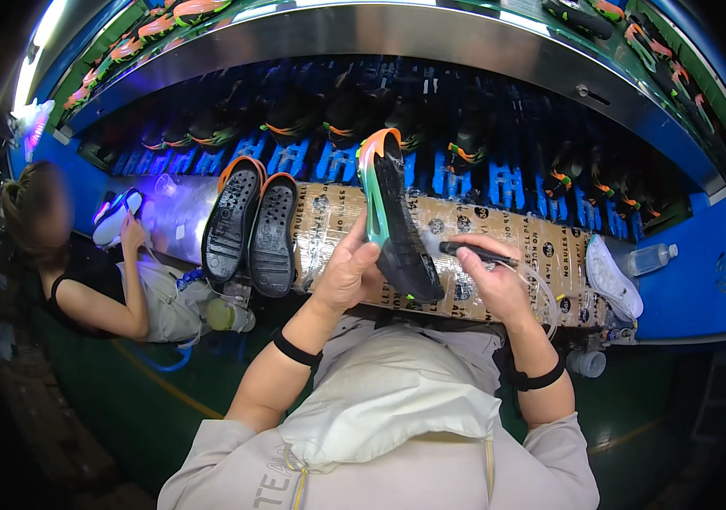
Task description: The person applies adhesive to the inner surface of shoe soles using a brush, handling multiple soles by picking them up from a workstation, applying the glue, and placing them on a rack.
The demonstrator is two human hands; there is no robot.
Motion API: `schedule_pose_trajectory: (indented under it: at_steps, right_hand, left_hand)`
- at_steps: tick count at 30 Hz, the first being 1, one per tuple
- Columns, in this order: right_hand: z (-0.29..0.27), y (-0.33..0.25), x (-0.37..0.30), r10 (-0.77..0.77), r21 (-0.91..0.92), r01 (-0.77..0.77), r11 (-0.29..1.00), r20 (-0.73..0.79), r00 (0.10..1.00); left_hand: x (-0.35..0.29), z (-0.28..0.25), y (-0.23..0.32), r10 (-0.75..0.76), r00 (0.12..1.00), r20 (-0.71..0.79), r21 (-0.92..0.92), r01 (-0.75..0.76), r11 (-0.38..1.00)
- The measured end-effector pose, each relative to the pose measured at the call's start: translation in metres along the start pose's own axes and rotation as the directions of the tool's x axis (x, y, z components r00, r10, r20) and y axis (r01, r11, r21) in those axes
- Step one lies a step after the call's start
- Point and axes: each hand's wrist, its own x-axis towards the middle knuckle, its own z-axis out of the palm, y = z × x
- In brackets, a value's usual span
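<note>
My left hand [352, 268] is closed round the side of a shoe sole [397, 217]. The sole is black inside, with an orange, green and teal outer wall, and it is held tilted upright over the bench. My right hand [490, 276] grips a black-handled brush [475, 251] with a thin clear tube running from its back end. The brush's pale, blurred tip points at the sole's right edge; I cannot tell whether it touches. To the left lie two black soles, one orange-rimmed [234, 221] and one beside it [274, 238], both hollow side up.
Printed brown cardboard [329, 221] under clear film covers the bench. A white sole [612, 276] and a clear bottle [652, 258] stand at right. Behind is a conveyor with blue holders [290, 157] carrying dark shoes. At left a co-worker's hand [133, 234] holds a white shoe [116, 217].
</note>
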Motion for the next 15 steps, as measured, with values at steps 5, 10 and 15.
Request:
schedule_pose_trajectory:
  at_steps: [5, 10, 15]
  right_hand:
    - [-0.014, -0.008, -0.007, 0.020, 0.070, -0.025, 0.997, 0.079, 0.997]
    - [-0.016, 0.011, -0.015, 0.121, -0.047, -0.119, 0.992, 0.035, 0.992]
    - [-0.010, 0.059, -0.018, -0.006, 0.012, 0.009, 1.000, -0.262, 0.965]
  left_hand:
    - [-0.001, -0.002, -0.005, 0.038, 0.998, -0.043, 0.037, -0.036, 0.999]
    - [-0.013, -0.020, -0.009, 0.010, 0.980, -0.197, 0.100, 0.010, 0.995]
    - [-0.028, -0.022, 0.013, -0.148, 0.983, -0.104, -0.234, 0.121, 0.965]
